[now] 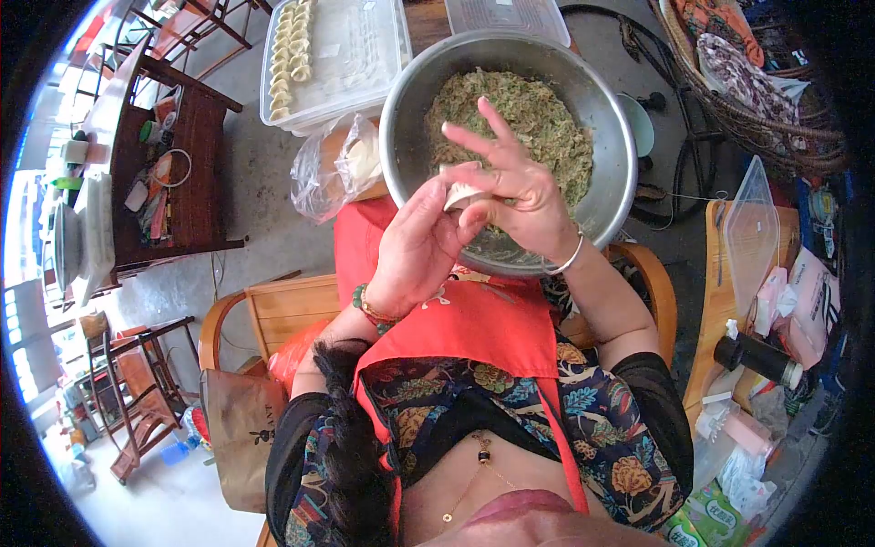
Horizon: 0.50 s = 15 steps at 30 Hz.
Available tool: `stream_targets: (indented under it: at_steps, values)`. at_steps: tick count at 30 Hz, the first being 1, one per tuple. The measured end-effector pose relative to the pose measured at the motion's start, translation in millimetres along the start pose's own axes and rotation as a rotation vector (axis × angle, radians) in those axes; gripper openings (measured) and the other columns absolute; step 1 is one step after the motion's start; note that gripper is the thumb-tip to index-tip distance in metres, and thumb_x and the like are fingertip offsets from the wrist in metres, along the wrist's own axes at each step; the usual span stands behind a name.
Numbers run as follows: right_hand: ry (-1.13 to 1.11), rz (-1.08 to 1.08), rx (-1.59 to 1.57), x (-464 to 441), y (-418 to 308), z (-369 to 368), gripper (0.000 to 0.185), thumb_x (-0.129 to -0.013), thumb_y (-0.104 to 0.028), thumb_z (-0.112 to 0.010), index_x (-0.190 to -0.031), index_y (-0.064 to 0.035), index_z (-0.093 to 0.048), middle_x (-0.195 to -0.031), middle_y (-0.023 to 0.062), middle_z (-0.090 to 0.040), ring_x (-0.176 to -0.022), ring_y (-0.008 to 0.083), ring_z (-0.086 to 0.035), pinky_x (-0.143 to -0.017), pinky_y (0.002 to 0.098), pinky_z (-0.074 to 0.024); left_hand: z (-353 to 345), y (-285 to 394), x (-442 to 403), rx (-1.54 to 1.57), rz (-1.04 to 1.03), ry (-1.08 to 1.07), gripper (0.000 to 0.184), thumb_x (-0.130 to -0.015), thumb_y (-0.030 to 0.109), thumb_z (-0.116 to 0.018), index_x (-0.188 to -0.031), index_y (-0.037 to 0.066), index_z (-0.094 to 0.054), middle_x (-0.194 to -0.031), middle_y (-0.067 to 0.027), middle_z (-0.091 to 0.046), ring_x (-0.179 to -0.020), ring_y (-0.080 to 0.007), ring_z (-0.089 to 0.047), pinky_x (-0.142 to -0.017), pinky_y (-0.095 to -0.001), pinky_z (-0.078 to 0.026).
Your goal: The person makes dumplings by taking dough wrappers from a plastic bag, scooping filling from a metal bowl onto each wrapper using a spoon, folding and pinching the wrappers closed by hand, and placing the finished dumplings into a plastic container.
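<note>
The left hand (419,226) and right hand (530,196) both pinch one dumpling (465,195) above the bowl (612,178), the right's outer fingers fanned. Shaped pieces (293,46) line part of the tray (357,56); judging by the filling (547,118), plenty is left.

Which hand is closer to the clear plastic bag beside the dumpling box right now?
Left. The left hand is just right of the clear plastic bag and slightly nearer the body; the right hand is farther right, over the steel bowl.

Red apron (456,333), seemingly green-flecked filling (542,123)
</note>
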State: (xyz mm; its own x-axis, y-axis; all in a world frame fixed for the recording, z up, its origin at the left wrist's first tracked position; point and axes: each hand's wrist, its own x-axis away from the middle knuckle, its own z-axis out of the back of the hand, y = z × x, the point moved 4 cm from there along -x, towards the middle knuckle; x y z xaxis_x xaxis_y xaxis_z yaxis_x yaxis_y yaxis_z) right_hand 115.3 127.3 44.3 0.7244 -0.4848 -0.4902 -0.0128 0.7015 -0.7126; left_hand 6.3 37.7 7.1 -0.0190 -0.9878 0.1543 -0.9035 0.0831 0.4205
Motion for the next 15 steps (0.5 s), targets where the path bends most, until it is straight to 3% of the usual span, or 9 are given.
stream_targets:
  at_steps: [2, 3, 5, 6, 8, 11, 15]
  values:
    - [0.097, -0.184, -0.321, -1, -3, 1, 0.047, -0.075, -0.015, -0.077, -0.121, -0.0136, -0.067, -0.134, 0.0069, -0.059, -0.143, 0.0324, -0.032, -0.108, 0.0406, -0.0387, -9, 5, -1, -0.077, -0.002, -0.015, 0.045, -0.106, 0.027, -0.038, -0.139, -0.004, -0.040, -0.130, -0.0148, -0.054, -0.124, -0.0263, -0.053, -0.102, -0.0349, -0.047]
    - [0.096, -0.183, -0.321, 0, -2, 2, 0.047, -0.075, -0.015, -0.077, -0.121, -0.0136, -0.067, -0.134, 0.0069, -0.059, -0.143, 0.0324, -0.032, -0.108, 0.0406, -0.0387, -10, 6, -1, -0.077, -0.003, -0.015, 0.045, -0.106, 0.027, -0.038, -0.139, -0.004, -0.040, -0.130, -0.0148, -0.054, -0.124, -0.0263, -0.053, -0.102, -0.0349, -0.047]
    - [0.043, -0.135, -0.193, 2, -2, 5, 0.054, -0.078, -0.013, -0.077, -0.129, -0.0091, -0.061, -0.136, 0.0088, -0.058, -0.135, 0.0235, -0.045, -0.082, 0.0269, -0.0533, -11, 8, -2, -0.071, -0.019, 0.002, 0.045, -0.106, 0.025, -0.038, -0.140, -0.004, -0.039, -0.132, -0.0156, -0.054, -0.128, -0.0286, -0.050, -0.103, -0.0352, -0.045]
    - [0.042, -0.134, -0.192, 3, -2, 5, 0.054, -0.078, -0.013, -0.077, -0.129, -0.0091, -0.061, -0.136, 0.0088, -0.058, -0.135, 0.0235, -0.045, -0.082, 0.0269, -0.0533, -10, 8, -2, -0.071, -0.020, 0.001, 0.045, -0.106, 0.025, -0.038, -0.140, -0.004, -0.039, -0.132, -0.0156, -0.054, -0.128, -0.0286, -0.050, -0.103, -0.0352, -0.045]
    - [0.040, -0.138, -0.158, 4, -5, 5, 0.046, -0.080, -0.006, -0.074, -0.124, -0.0078, -0.063, -0.133, 0.0104, -0.060, -0.120, 0.0211, -0.059, -0.083, 0.0274, -0.0531, -8, 7, -1, -0.051, -0.030, -0.022, 0.044, -0.105, 0.023, -0.039, -0.141, -0.003, -0.038, -0.132, -0.0148, -0.053, -0.127, -0.0274, -0.051, -0.105, -0.0355, -0.044]
    - [0.081, -0.098, -0.097, 3, -8, 3, 0.039, -0.081, -0.001, -0.068, -0.119, -0.0065, -0.065, -0.129, 0.0118, -0.062, -0.112, 0.0270, -0.064, -0.092, 0.0349, -0.0529, -1, 1, 0, -0.083, -0.086, -0.060, 0.043, -0.104, 0.019, -0.043, -0.142, -0.002, -0.037, -0.133, -0.0135, -0.053, -0.127, -0.0249, -0.051, -0.106, -0.0359, -0.043]
    - [0.155, -0.084, -0.027, 4, -12, -6, 0.034, -0.081, 0.002, -0.065, -0.114, -0.0053, -0.065, -0.126, 0.0129, -0.063, -0.109, 0.0271, -0.065, -0.088, 0.0354, -0.0545, 5, -1, -1, -0.136, -0.121, -0.074, 0.043, -0.103, 0.014, -0.047, -0.142, -0.001, -0.037, -0.133, -0.0118, -0.052, -0.125, -0.0218, -0.051, -0.105, -0.0353, -0.044]
